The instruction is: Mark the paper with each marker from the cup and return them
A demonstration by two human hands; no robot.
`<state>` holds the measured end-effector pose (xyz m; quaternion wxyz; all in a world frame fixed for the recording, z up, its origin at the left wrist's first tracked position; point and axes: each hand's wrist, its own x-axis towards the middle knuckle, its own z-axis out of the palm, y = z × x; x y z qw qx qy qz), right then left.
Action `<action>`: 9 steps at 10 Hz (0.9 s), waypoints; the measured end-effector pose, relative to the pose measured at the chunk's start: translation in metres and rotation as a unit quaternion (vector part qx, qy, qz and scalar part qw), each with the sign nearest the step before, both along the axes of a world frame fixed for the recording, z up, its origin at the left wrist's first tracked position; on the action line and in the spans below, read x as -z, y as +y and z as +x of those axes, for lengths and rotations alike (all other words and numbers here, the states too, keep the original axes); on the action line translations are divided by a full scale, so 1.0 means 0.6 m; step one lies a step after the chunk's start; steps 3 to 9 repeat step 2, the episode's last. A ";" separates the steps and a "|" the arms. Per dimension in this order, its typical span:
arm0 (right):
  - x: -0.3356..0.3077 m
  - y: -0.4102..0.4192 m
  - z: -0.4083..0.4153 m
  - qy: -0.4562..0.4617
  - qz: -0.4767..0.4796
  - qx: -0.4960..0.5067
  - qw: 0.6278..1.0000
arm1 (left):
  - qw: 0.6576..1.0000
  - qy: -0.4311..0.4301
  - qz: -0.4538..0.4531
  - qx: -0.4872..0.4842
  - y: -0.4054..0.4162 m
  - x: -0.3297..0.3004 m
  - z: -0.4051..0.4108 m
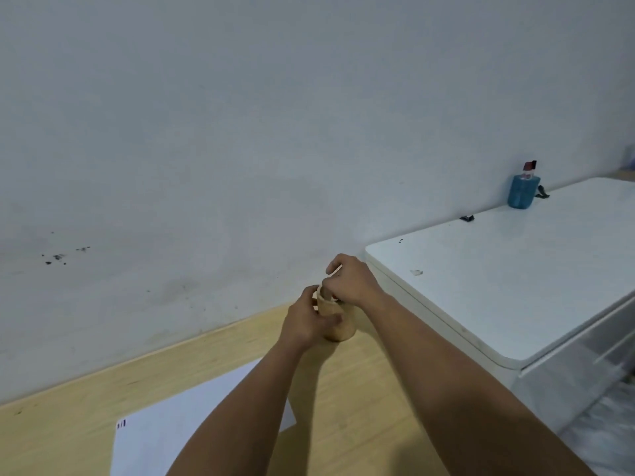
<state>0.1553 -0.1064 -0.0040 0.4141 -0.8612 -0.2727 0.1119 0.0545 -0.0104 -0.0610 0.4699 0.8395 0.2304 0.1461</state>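
A tan wooden cup (338, 326) stands on the wooden table near the wall. My left hand (305, 321) wraps around the cup's left side and holds it. My right hand (352, 281) is over the cup's mouth with the fingers pinched down into it; a bit of red and white shows under the fingers, probably a marker's end, but the blur hides what is gripped. A white sheet of paper (178, 424) lies nearer to me, partly under my left forearm, with a few short coloured strokes (121, 423) at its left corner.
The wooden table (68, 413) meets a pale wall (240, 132) just behind the cup. A white cabinet top (515, 269) stands higher on the right, close to my right arm. On it sits a blue holder (521, 192) by the wall.
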 end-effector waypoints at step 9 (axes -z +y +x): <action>-0.055 -0.027 -0.057 -0.044 0.182 0.051 0.981 | 0.997 -0.057 0.043 -0.031 -0.046 -0.033 -0.094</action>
